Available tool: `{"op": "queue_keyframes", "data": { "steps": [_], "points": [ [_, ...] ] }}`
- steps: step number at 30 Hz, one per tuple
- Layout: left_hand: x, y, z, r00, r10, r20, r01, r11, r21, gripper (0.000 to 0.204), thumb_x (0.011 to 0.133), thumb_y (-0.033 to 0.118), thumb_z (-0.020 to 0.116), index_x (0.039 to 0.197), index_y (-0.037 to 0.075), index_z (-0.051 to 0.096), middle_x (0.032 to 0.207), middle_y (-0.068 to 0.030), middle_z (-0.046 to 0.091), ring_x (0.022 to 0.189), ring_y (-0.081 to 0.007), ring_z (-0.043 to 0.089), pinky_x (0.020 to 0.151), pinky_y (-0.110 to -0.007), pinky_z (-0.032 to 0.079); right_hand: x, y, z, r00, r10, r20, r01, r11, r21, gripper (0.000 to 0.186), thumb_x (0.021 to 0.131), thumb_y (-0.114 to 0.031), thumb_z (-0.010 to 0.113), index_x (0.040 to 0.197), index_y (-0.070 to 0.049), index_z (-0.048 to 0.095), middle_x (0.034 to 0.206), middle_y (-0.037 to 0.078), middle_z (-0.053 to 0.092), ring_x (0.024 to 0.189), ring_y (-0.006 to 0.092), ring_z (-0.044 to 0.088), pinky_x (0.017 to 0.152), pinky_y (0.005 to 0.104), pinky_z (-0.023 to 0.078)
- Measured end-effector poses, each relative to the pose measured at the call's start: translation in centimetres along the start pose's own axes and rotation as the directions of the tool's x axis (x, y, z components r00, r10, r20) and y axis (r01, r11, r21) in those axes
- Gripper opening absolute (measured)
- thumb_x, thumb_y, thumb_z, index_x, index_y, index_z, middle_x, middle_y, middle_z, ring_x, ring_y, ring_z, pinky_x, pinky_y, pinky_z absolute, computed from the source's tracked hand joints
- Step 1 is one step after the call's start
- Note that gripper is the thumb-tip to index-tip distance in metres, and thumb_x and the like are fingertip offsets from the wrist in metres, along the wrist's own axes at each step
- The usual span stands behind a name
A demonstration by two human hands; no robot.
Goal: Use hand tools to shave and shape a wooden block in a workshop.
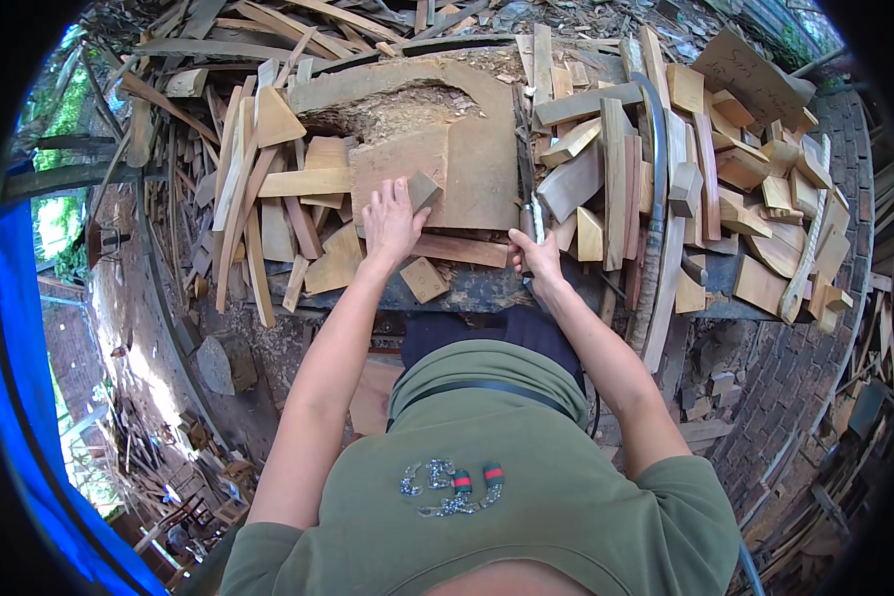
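My left hand [392, 221] is over a square flat board [397, 159], its fingers and thumb closed around the near side of a small wooden block [425, 190]. That board lies on a larger, thick slab [482, 179] with a rough, rotted hollow at its far side. At the slab's right edge, my right hand [536, 256] is closed around a slim tool with a whitish handle [538, 219]; its kind cannot be made out. In front of the slab lie a reddish wood strip [462, 249] and a small block with dark dots [424, 280].
Wood offcuts [755, 189] crowd the right of the workbench, and long strips [238, 199] lie at the left. A dark curved hose [656, 149] runs between the offcuts. A brown cardboard piece [750, 74] stands at the back right. A blue tarp [20, 397] hangs at far left.
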State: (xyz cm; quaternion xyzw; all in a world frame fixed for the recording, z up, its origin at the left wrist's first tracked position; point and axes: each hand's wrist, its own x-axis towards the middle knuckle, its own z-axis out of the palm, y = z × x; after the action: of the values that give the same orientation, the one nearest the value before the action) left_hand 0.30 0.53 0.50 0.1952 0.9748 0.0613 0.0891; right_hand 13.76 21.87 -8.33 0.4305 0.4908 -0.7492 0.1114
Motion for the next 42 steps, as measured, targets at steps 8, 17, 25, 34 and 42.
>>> {"op": "queue_keyframes", "data": {
  "steps": [8, 17, 25, 34, 42],
  "points": [
    [0.0, -0.6, 0.4, 1.000, 0.010, -0.007, -0.010, 1.000, -0.021, 0.061, 0.084, 0.032, 0.072, 0.131, 0.005, 0.043, 0.120, -0.0143, 0.051, 0.111, -0.0353, 0.052, 0.086, -0.049, 0.043, -4.2, -4.8, -1.7, 0.910, 0.289, 0.298, -0.395, 0.825, 0.404, 0.026, 0.088, -0.033, 0.074, 0.096, -0.014, 0.058, 0.090, 0.010, 0.068, 0.049, 0.0060, 0.052, 0.039, 0.0176, 0.041],
    [0.1, -0.6, 0.4, 1.000, 0.025, -0.001, -0.025, 1.000, 0.002, 0.061, 0.084, 0.032, 0.071, 0.131, 0.006, 0.043, 0.121, -0.0141, 0.051, 0.110, -0.0350, 0.052, 0.086, -0.049, 0.044, -7.3, -4.4, -3.1, 0.850, 0.372, 0.373, -0.525, 0.541, 0.657, 0.020, 0.092, -0.027, 0.070, 0.099, -0.011, 0.061, 0.093, 0.013, 0.067, 0.051, 0.0064, 0.056, 0.040, 0.0169, 0.047],
    [0.8, -1.2, -0.4, 0.996, 0.083, 0.030, -0.083, 0.996, 0.011, 0.059, 0.084, 0.032, 0.072, 0.129, 0.005, 0.045, 0.119, -0.0139, 0.051, 0.108, -0.0341, 0.053, 0.086, -0.048, 0.045, -11.7, -5.7, -2.3, 0.970, 0.079, 0.229, -0.044, 0.987, -0.152, 0.031, 0.095, -0.031, 0.063, 0.104, -0.004, 0.050, 0.062, 0.003, 0.053, 0.040, 0.0096, 0.048, 0.036, 0.0247, 0.039],
    [1.4, 0.9, 0.1, 0.990, 0.141, 0.014, -0.141, 0.990, -0.032, 0.058, 0.082, 0.029, 0.073, 0.127, 0.005, 0.046, 0.116, -0.0135, 0.053, 0.106, -0.0328, 0.054, 0.086, -0.046, 0.046, -5.8, -5.5, 3.7, 0.653, -0.707, 0.272, 0.624, 0.299, -0.722, 0.036, 0.085, -0.020, 0.064, 0.113, -0.007, 0.045, 0.098, 0.022, 0.063, 0.082, 0.0458, 0.063, 0.068, 0.0532, 0.050],
    [1.1, 1.4, -0.6, 0.991, 0.126, 0.038, -0.124, 0.991, -0.041, 0.058, 0.080, 0.027, 0.075, 0.126, 0.005, 0.046, 0.117, -0.0139, 0.052, 0.108, -0.0343, 0.052, 0.085, -0.045, 0.046, -3.6, -6.3, 6.1, 0.615, -0.735, 0.287, 0.645, 0.259, -0.719, 0.039, 0.080, -0.011, 0.066, 0.112, -0.007, 0.044, 0.080, 0.023, 0.064, 0.072, 0.0467, 0.064, 0.061, 0.0535, 0.051]
  ]
}}
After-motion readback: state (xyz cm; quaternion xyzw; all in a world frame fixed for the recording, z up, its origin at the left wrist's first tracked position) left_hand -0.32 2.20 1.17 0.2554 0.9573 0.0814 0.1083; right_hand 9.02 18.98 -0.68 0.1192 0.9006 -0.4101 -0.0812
